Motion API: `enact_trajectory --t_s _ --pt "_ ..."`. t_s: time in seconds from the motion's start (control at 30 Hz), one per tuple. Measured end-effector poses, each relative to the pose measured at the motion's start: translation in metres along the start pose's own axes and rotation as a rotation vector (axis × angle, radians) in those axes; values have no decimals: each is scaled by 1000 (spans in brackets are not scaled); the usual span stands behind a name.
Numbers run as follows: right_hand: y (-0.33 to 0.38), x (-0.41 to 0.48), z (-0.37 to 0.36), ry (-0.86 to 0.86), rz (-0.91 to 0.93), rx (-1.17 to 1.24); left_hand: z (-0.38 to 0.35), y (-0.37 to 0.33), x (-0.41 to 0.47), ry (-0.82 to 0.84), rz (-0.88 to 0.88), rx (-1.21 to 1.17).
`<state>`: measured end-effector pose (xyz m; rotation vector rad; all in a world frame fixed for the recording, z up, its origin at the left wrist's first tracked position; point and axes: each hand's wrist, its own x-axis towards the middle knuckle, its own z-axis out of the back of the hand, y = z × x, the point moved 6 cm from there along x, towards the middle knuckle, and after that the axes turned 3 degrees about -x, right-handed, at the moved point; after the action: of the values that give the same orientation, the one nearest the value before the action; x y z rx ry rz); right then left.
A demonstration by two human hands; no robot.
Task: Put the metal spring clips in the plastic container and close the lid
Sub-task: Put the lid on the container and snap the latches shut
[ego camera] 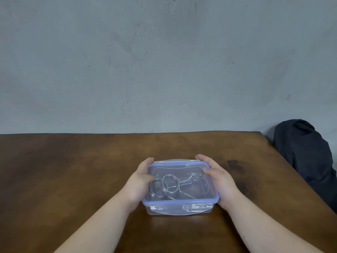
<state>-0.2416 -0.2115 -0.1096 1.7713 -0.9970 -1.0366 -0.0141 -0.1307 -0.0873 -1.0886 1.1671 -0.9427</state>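
Hands frame the plastic container point(180, 189) from both sides on the brown wooden surface point(73, 170). The left hand point(139, 181) lies flat against the left wall, fingers reaching toward the far left corner and the thumb resting over the lid's edge; its grip is a loose clasp on the box, not a closed fist. The right hand point(218, 181) mirrors it on the right wall, fingers curved round the far right corner, thumb on top of the rim — it too grips the container.

The clear lid point(182, 170) with its blue rim sits on top of the box and looks seated all round. At the near side two latch flaps hang down against the front wall; whether they are snapped fast cannot be told. A flap at the far side shows only as a pale strip.

Inside, seen through the lid, lie the metal spring clips point(169, 185) — coiled wire loops toward the left half, with straight wire legs running toward the right and the near edge. How many there are cannot be counted, as they overlap.

The container stands near the middle of the surface, slightly to the right. Dark stains point(235, 164) mark the wood just right of the right hand. Beyond the right edge of the surface a dark cloth bundle point(306, 154) rests against the grey wall point(164, 61).
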Motion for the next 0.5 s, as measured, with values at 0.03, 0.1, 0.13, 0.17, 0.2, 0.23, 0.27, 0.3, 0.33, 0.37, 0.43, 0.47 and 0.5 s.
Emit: enact_trajectory --t_s 0.03,0.1,0.13,0.17,0.2,0.23,0.27,0.3,0.33,0.37,0.43,0.47,0.5 --pt "1 0 1 11 -6 -52 -1 -6 -1 28 -47 238" --pt "6 -1 0 53 23 -215 -8 -17 -3 108 -185 757" --pt "12 -2 0 75 79 -373 -12 -21 -4 173 -247 976" --pt "21 -3 -2 106 166 -603 -17 -24 -6 245 -282 1137" --pt "29 -5 -7 159 257 -879 -19 -24 -7 314 -281 1240" --pt "36 -7 -13 224 344 -1157 -20 -24 -7 372 -253 1303" --pt "41 -8 -21 295 403 -1392 -21 -25 -6 408 -216 1341" --pt "42 -9 -27 357 415 -1567 -21 -26 -5 418 -190 1365" --pt "43 -10 -33 407 396 -1682 -22 -28 -4 409 -178 1388" --pt "42 -9 -37 441 360 -1747 -25 -31 -5 392 -181 1414" --pt "41 -8 -42 467 293 -1793 -32 -35 -7 365 -203 1461" --pt "42 -8 -42 468 271 -1809 -34 -36 -8 353 -213 1472" --pt "43 -8 -42 473 254 -1829 -36 -38 -9 343 -218 1479"
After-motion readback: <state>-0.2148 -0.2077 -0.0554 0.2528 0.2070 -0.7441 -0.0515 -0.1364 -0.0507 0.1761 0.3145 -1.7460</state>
